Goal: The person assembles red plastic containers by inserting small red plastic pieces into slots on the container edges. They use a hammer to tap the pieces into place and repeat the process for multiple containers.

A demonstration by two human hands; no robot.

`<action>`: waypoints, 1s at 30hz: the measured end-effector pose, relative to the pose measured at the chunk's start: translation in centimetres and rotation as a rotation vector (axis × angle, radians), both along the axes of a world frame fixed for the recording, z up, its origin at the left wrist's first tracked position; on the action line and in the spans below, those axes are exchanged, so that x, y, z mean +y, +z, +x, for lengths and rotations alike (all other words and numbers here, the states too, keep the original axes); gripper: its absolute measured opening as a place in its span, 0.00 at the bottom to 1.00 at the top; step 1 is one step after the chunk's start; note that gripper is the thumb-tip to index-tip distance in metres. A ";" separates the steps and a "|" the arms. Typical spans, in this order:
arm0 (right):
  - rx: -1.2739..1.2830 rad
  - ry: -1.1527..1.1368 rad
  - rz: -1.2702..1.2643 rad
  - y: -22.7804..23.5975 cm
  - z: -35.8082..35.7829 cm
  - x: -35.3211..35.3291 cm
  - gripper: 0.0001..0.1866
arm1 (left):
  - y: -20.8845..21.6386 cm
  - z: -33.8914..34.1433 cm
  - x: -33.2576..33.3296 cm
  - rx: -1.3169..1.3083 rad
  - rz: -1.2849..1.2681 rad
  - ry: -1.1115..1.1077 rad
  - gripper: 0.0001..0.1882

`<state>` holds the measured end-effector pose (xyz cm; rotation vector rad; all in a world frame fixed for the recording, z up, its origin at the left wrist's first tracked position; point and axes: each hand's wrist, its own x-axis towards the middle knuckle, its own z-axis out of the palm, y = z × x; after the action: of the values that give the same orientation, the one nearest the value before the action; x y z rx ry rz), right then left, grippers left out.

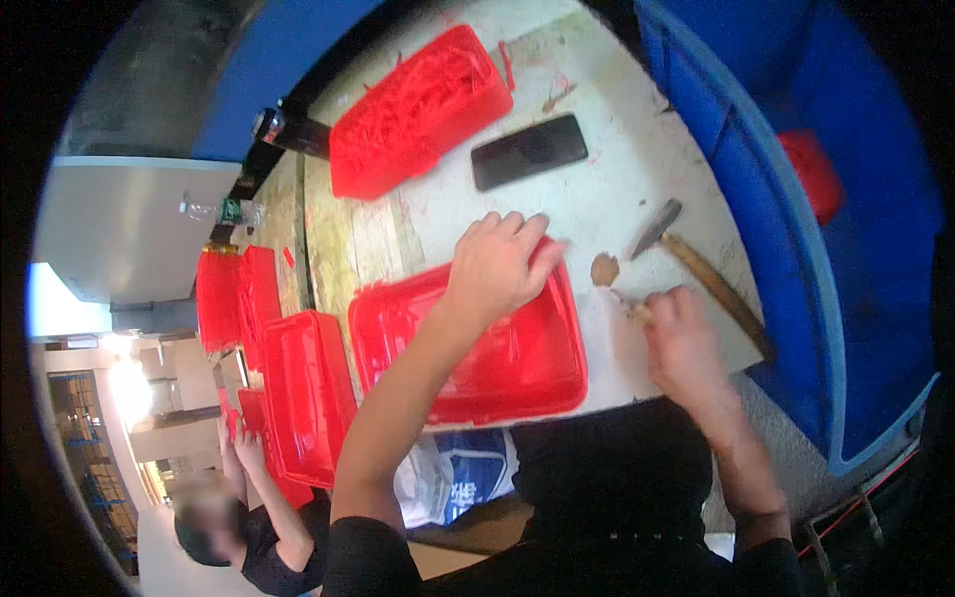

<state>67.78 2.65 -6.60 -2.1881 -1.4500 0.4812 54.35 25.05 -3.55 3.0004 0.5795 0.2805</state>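
A shallow red plastic tray [468,383] lies on the pale worktable in front of me. My left hand [497,261] reaches across it, with the fingers curled over its far right rim and the thumb at the corner. My right hand [684,343] is closed just right of the tray, above the tabletop. A small thin tool with a pale, wood-coloured handle [640,312] sticks out from its fingers; its tip is too blurred to name. Close by is a flat brown piece or mark [604,269]. A hammer [711,284] with a wooden handle lies beyond my right hand.
A red bin [423,114] full of red plastic scraps and a black phone [529,152] lie farther back. A large blue container [831,328] borders the table on the right. More red trays [303,393] are stacked at left, where another person [249,527] works with red parts.
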 end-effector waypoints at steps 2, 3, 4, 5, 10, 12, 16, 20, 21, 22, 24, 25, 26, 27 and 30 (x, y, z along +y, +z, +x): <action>0.280 -0.029 0.093 0.6 -0.2 -1.2 0.13 | -1.3 -1.9 -1.7 -0.010 0.097 0.116 0.09; 0.431 -0.061 0.096 0.9 -0.6 -1.7 0.13 | -1.9 -2.6 -2.6 -0.006 0.144 0.178 0.07; 0.603 -0.030 0.108 0.8 -1.2 -1.7 0.08 | -2.3 -3.0 -2.9 -0.080 0.201 0.192 0.05; 0.718 -0.040 0.062 0.7 -2.0 -1.5 0.07 | -2.7 -3.2 -3.2 -0.103 0.211 0.215 0.05; 0.988 -0.031 -0.012 -0.7 -3.3 0.8 0.14 | -3.4 -3.1 -3.8 -0.180 0.221 0.273 0.05; 1.009 -0.012 -0.073 -0.7 -2.8 1.9 0.16 | -3.6 -3.0 -3.9 -0.193 0.227 0.286 0.07; 0.938 0.059 -0.119 -0.1 -2.1 3.7 0.17 | -4.2 -3.1 -4.3 -0.243 0.248 0.288 0.09; 0.909 0.055 -0.132 0.4 -2.3 4.8 0.18 | -4.6 -3.1 -4.4 -0.305 0.249 0.294 0.10; 0.912 0.059 -0.131 0.4 -2.4 4.9 0.18 | -4.6 -3.1 -4.4 -0.315 0.252 0.294 0.10; 0.912 0.052 -0.137 0.4 -2.5 5.0 0.18 | -4.6 -3.1 -4.4 -0.323 0.254 0.293 0.10; 0.910 0.051 -0.149 0.5 -2.5 4.9 0.18 | -4.6 -3.1 -4.3 -0.303 0.263 0.292 0.10; 0.911 0.056 -0.159 0.5 -2.5 4.7 0.18 | -4.6 -3.1 -4.4 -0.307 0.277 0.281 0.10; 0.912 0.054 -0.187 0.6 -2.5 4.5 0.18 | -4.6 -3.2 -4.4 -0.284 0.267 0.295 0.10; 0.913 0.065 -0.184 0.8 -2.4 4.2 0.18 | -4.6 -3.2 -4.4 -0.279 0.270 0.298 0.10; 0.904 0.078 -0.217 1.4 -2.3 3.2 0.17 | -4.5 -3.3 -4.4 -0.248 0.257 0.313 0.06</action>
<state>65.53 5.83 -5.23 -1.6585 -0.9883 1.4712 51.10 20.60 -8.09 3.0268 1.0551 0.7905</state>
